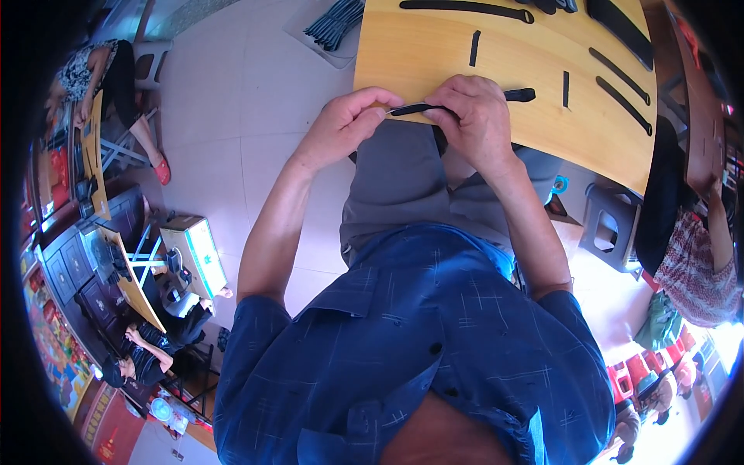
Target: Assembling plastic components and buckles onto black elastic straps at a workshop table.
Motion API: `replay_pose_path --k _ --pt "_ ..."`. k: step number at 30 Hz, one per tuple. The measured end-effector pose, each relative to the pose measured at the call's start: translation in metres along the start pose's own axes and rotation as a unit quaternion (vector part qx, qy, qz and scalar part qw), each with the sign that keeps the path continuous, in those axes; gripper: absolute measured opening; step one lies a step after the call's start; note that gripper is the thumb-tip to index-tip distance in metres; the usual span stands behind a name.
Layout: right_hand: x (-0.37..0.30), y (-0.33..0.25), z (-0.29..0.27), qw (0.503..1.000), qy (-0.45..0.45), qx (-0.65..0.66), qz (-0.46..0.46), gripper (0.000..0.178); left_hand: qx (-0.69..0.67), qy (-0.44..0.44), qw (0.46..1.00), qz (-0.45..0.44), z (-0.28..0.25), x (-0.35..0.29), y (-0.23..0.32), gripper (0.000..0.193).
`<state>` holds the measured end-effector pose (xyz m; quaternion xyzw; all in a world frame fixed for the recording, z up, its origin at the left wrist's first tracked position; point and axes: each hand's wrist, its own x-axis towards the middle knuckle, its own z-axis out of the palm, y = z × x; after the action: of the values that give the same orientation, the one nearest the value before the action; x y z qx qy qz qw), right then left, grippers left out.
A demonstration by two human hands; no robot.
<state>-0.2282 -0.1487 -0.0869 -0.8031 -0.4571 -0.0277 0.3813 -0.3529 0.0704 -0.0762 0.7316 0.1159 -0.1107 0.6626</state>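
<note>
Over the table's near edge, a black fabric strap [413, 109] stretches between my two hands. My left hand [346, 124] is closed in a pinch at its left end, where a thin pale sliver shows by the fingertips; what that sliver is, I cannot make out. Thumb and fingers of my right hand [474, 116] grip the strap farther along and hide its middle. Past that hand, the strap's thicker, rounded end [521, 94] lies over the tabletop. Two short black strips [475, 48] [566, 89] lie apart on the wood, beyond and right of my right hand.
The wooden table [535, 54] also bears a long strap [465, 8] at the back and more straps [624, 105] at the right. A tray of dark bundled strips [335, 27] sits left of it. A grey stool [610, 222] stands at right. Other people sit at both sides.
</note>
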Motion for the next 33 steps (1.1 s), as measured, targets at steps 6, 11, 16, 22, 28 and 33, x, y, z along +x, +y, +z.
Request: replay_pose_path --k 6,11,16,22,28,33 --pt "0.0 0.0 0.0 1.0 0.001 -0.006 -0.002 0.017 0.021 -0.022 0.999 -0.01 -0.005 0.004 0.006 0.026" --pt "0.001 0.0 0.001 1.0 0.002 -0.009 -0.007 0.017 0.025 -0.048 0.998 -0.043 -0.008 0.009 0.007 0.032" --pt "0.0 0.001 0.0 1.0 0.003 -0.015 -0.004 0.016 0.043 -0.038 0.998 -0.04 -0.002 0.007 0.012 0.029" --pt "-0.008 -0.021 -0.014 0.987 0.105 -0.101 -0.062 0.027 0.069 0.038 0.997 0.014 0.016 -0.008 0.018 0.025" --pt "-0.064 -0.049 0.004 0.757 0.013 0.57 0.319 0.029 0.043 0.063 0.995 0.063 0.047 -0.026 0.036 0.024" --pt "-0.071 -0.054 0.009 0.71 0.049 0.588 0.384 0.034 0.048 0.042 0.994 0.094 0.072 -0.034 0.039 0.025"
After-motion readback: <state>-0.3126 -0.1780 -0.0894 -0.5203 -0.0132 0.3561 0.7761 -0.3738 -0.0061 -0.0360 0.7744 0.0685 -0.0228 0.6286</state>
